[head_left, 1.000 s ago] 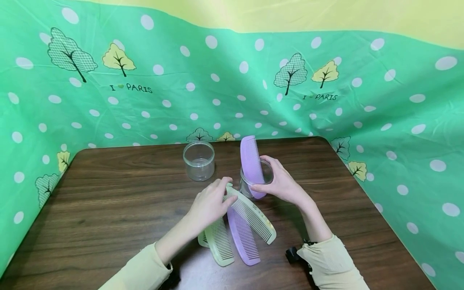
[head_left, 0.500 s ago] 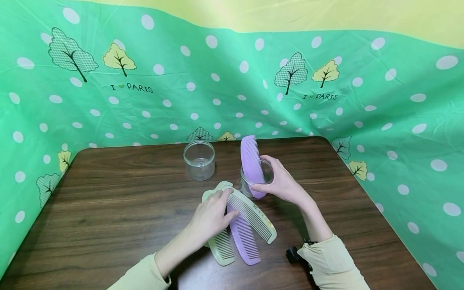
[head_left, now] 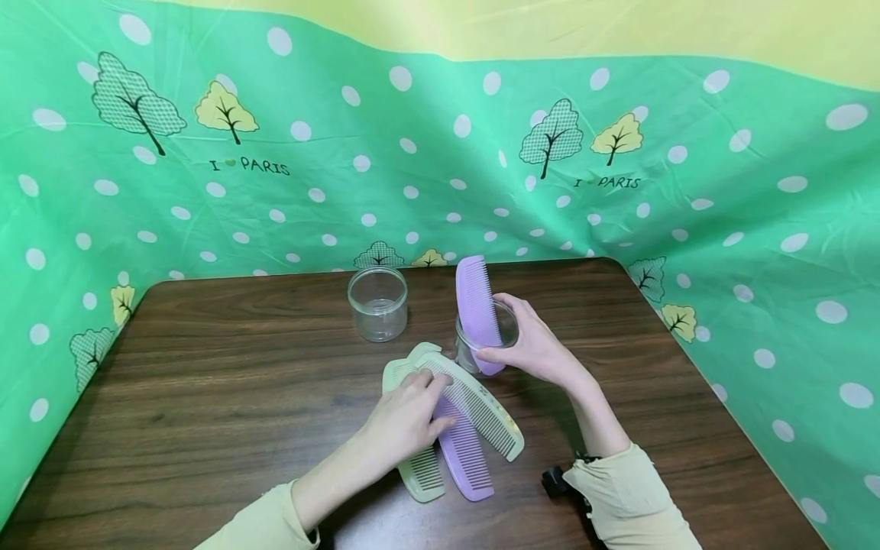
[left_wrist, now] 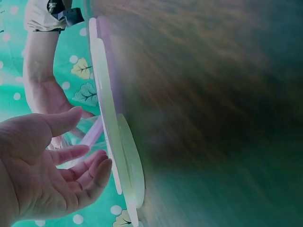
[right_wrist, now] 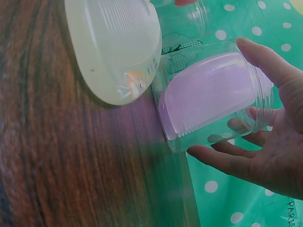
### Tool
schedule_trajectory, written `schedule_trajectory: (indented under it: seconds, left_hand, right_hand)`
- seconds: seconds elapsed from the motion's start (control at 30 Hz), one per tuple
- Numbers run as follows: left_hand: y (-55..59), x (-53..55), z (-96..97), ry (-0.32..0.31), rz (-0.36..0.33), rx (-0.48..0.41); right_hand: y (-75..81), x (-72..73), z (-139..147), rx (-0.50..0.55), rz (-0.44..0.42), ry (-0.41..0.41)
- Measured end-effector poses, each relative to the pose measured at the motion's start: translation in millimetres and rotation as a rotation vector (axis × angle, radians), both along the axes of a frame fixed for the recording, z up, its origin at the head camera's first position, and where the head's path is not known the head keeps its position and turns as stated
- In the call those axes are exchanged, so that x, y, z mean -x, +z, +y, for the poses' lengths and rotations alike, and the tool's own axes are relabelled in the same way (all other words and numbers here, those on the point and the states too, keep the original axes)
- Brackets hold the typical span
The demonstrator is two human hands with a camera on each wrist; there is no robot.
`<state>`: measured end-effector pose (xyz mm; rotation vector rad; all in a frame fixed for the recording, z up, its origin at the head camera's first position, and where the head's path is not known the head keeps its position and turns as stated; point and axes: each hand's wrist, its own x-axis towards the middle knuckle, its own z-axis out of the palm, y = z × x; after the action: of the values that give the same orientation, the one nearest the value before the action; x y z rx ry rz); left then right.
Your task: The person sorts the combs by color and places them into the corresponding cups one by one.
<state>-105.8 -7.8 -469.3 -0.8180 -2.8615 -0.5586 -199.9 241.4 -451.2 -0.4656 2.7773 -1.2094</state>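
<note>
My right hand [head_left: 539, 351] grips a clear round jar [right_wrist: 196, 135] near its mouth, thumb on one side and fingers on the other. A purple comb [head_left: 474, 298] leans inside the jar, its upper half sticking out above the rim. Beside that jar, several combs lie fanned out and overlapping. On top is a pale green comb [head_left: 484, 405] with a small printed pattern; a purple comb [head_left: 466, 454] and a green comb [head_left: 422, 475] show below. Over this pile, my left hand [head_left: 406, 420] has its fingers loosely bent, fingertips right at the combs, and grips none.
Behind the pile stands a second clear jar [head_left: 378, 305] with nothing in it. All of it is on a dark wooden table [head_left: 241, 382], backed by a green dotted cloth [head_left: 440, 153] along the far edge and sides.
My left hand has drawn back slightly toward me over the pile, uncovering the combs' far ends. One green comb underneath has shifted. The right hand, jar and purple comb in it stay put.
</note>
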Motion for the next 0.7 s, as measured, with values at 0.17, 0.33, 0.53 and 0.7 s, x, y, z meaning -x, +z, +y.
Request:
schedule_trajectory:
  seconds: [0.17,0.33,0.53,0.7]
  left_hand:
    - [-0.8,-2.5,-1.6,-0.049,0.067,0.05]
    - [-2.4,-1.9,-2.5,-0.125,0.122,0.117]
    - [-0.8,0.2,-6.0,-0.315,0.182,0.23]
    - [1.6,1.0,-7.7,-0.442,0.153,0.271]
  right_hand:
    - [-0.2,0.4,-0.1,0.003,0.0,0.0]
    - [0.0,0.5,-0.1,-0.002,0.002,0.0]
    - [0.2,0.3,0.0,-0.01,-0.002,-0.003]
    - [0.1,0.4,0.0,-0.009,-0.002,-0.003]
